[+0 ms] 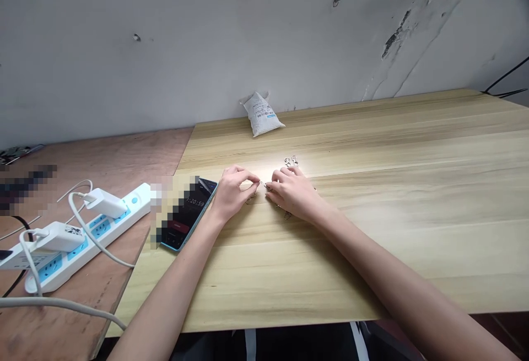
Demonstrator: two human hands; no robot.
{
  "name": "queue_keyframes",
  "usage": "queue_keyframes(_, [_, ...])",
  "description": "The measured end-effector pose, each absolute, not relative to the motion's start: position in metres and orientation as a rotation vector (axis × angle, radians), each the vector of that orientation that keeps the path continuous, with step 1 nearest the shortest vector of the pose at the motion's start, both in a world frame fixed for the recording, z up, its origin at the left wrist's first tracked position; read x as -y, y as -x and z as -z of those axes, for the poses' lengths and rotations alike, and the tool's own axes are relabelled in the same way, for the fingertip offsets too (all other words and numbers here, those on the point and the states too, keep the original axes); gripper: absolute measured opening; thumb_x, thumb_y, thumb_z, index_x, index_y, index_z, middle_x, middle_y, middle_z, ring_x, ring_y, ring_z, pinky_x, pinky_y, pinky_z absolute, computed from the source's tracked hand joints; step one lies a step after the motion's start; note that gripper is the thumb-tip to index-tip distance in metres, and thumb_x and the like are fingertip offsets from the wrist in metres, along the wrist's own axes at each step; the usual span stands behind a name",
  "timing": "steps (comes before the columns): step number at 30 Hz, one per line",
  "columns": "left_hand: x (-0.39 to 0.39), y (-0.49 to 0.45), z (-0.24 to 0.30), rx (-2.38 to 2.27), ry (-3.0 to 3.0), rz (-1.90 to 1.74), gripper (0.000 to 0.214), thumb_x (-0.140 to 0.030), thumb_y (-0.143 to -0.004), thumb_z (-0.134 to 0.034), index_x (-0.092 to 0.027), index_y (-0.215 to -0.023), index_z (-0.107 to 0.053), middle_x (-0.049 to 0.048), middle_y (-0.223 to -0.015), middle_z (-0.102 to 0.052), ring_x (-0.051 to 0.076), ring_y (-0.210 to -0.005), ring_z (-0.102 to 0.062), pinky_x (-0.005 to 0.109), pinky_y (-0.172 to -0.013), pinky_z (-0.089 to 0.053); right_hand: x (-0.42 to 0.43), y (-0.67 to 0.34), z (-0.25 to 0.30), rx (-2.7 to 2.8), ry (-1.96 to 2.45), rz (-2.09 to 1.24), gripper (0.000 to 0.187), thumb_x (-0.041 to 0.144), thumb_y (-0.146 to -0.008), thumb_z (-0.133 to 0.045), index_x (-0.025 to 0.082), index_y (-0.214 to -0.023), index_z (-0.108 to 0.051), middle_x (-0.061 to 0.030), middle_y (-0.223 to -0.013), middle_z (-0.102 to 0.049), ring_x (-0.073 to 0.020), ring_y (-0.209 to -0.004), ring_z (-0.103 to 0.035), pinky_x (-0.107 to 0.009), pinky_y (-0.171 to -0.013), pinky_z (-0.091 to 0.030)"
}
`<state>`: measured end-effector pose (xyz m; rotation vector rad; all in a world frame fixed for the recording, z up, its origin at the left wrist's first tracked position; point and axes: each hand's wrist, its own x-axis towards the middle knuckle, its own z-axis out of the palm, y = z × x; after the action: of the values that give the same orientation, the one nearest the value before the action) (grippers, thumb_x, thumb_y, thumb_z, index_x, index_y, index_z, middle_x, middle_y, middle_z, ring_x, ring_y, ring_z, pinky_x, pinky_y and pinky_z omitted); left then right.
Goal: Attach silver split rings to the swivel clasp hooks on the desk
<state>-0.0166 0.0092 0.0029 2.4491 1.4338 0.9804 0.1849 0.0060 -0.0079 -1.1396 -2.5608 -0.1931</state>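
Near the middle of the table, my left hand (pixel 233 193) is closed in a pinch, thumb against forefinger, on a tiny shiny metal piece (pixel 260 183) too small to name surely. A metal ring (pixel 250 199) lies under its fingers. Just to the right, my right hand (pixel 294 191) bends its fingers down around a small metal clasp (pixel 268 186), mostly covered by the fingertips. The two hands' fingertips nearly meet. Beyond the right hand lie two silver swivel clasps (pixel 295 160) with rings. More metal hardware (pixel 287 215) peeks out below its palm.
A phone (pixel 188 215) showing a timer lies left of my left hand. A white power strip (pixel 97 229) with chargers and cables occupies the reddish board at left. A plastic bag with a label (pixel 262 116) rests against the wall at the back of the wooden table (pixel 413 184).
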Motion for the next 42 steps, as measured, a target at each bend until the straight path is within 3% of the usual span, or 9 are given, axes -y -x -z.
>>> queue_keyframes(6, [-0.008,0.016,-0.004,-1.412,-2.364,-1.017,0.006,-0.027,-0.085,-0.069,-0.024,-0.081,-0.072,0.0007,-0.084,-0.07,0.019,-0.087,-0.061,0.034,-0.087,-0.047,-0.001,-0.18,0.002,2.635,1.166,0.401,0.024,0.005,-0.086,-0.053,0.016,-0.074,-0.07,-0.0079,-0.078,-0.064,-0.022,-0.081,-0.056,-0.039,-0.092,-0.032])
queue_keyframes(18, [-0.013,0.016,0.002,-1.291,-2.541,-1.106,0.01,-0.027,-0.09,-0.065,-0.022,-0.086,-0.073,0.0036,-0.089,-0.066,0.02,-0.09,-0.055,0.036,-0.085,-0.044,-0.002,-0.179,-0.001,2.615,1.368,0.352,0.024,0.004,-0.085,-0.048,0.014,-0.077,-0.069,-0.0117,-0.08,-0.068,-0.0233,-0.082,-0.059,-0.036,-0.082,-0.033])
queue_keyframes(25, [-0.013,0.02,0.001,-1.32,-2.537,-1.072,0.006,-0.028,-0.084,-0.071,-0.022,-0.082,-0.071,0.004,-0.095,-0.065,0.021,-0.096,-0.055,0.037,-0.087,-0.042,-0.004,-0.185,0.003,2.325,1.35,-0.095,0.014,0.015,-0.084,-0.056,0.018,-0.086,-0.07,-0.0052,-0.088,-0.072,-0.0188,-0.084,-0.061,-0.033,-0.083,-0.034])
queue_keyframes(30, [-0.012,0.017,0.002,-1.29,-2.533,-1.051,0.006,-0.027,-0.084,-0.072,-0.022,-0.082,-0.07,0.0041,-0.096,-0.066,0.021,-0.096,-0.056,0.037,-0.087,-0.042,-0.004,-0.187,0.005,2.062,1.22,-0.448,0.006,0.017,-0.08,-0.06,0.019,-0.079,-0.066,0.0001,-0.077,-0.068,-0.013,-0.067,-0.057,-0.031,-0.074,-0.037])
queue_keyframes(35, [-0.008,0.011,-0.001,-1.208,-2.552,-1.045,0.004,-0.025,-0.084,-0.072,-0.022,-0.082,-0.07,0.003,-0.097,-0.067,0.021,-0.096,-0.057,0.038,-0.088,-0.042,-0.006,-0.184,0.006,1.72,1.017,-0.954,0.006,0.023,-0.08,-0.062,0.019,-0.079,-0.066,-0.0014,-0.079,-0.067,-0.0128,-0.068,-0.056,-0.026,-0.063,-0.042])
queue_keyframes(42, [-0.005,0.007,-0.006,-1.166,-2.548,-1.101,0.003,-0.024,-0.084,-0.071,-0.022,-0.082,-0.07,0.0032,-0.096,-0.068,0.021,-0.096,-0.057,0.039,-0.089,-0.044,-0.007,-0.183,0.006,1.613,1.007,-1.118,0.012,0.028,-0.079,-0.065,0.017,-0.081,-0.068,-0.0029,-0.082,-0.069,-0.0131,-0.07,-0.056,-0.027,-0.065,-0.043])
